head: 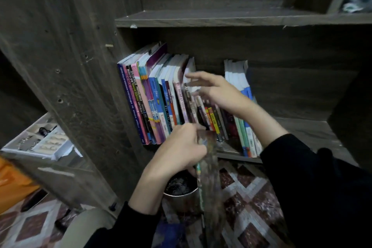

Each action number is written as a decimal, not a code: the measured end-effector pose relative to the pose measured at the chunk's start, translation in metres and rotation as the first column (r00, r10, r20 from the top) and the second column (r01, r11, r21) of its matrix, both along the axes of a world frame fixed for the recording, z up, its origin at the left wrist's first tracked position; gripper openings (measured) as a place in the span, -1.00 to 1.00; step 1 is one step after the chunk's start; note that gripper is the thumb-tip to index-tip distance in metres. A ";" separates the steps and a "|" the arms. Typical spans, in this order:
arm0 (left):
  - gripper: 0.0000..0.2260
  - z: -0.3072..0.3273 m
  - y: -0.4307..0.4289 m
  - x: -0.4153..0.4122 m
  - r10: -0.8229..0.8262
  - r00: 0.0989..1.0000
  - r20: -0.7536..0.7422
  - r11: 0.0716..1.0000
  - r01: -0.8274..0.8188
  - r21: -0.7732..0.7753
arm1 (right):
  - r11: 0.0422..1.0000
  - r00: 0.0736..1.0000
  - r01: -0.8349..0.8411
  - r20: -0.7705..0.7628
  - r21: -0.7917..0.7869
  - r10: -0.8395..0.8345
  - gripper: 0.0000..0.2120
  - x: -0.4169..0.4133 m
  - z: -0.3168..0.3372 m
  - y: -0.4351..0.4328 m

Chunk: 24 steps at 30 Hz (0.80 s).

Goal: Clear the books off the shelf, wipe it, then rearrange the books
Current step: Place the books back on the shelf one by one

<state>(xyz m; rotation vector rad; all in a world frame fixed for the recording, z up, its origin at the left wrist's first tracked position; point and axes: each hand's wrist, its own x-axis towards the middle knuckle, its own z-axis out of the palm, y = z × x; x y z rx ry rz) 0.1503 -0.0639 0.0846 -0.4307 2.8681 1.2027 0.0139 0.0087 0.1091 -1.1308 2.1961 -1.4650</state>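
Both hands are at the bookshelf, and they are apart. One, the left hand (181,147), holds a thin book (208,169) by its edge, low down in front of the shelf (302,127). That book looks blurry. The right hand (217,92) is up higher with its fingers spread wide and holds nothing. It reaches at the tops of the books (153,96), but I cannot tell if it touches them. Nearly all the books stand in a row on the shelf, and a few lean at the right end. So I think the clearing has only just begun, with the wiping and the tidy row left to do. It could also be the putting back, which I cannot tell. A metal cup (181,193) with something dark in it sits on the patterned floor (251,197), right under the left hand, and could get bumped. A white tray (40,143) of small things lies off to the left. A cloth (358,0) sits up high on the right.
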 end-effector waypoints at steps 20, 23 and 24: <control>-0.36 -0.031 0.131 -0.212 -0.069 0.955 -0.289 0.971 -0.002 -0.240 | 0.859 0.840 0.485 0.184 0.166 -0.510 -0.26 -0.087 -0.204 0.147; -0.26 -0.047 0.128 -0.212 -0.073 0.975 -0.208 0.961 0.013 -0.277 | 0.842 0.810 0.501 0.233 0.201 -0.538 -0.48 -0.100 -0.223 0.129; -0.22 -0.049 0.127 -0.209 -0.090 0.979 -0.182 0.957 0.034 -0.288 | 0.837 0.807 0.512 0.226 0.194 -0.546 -0.54 -0.103 -0.227 0.127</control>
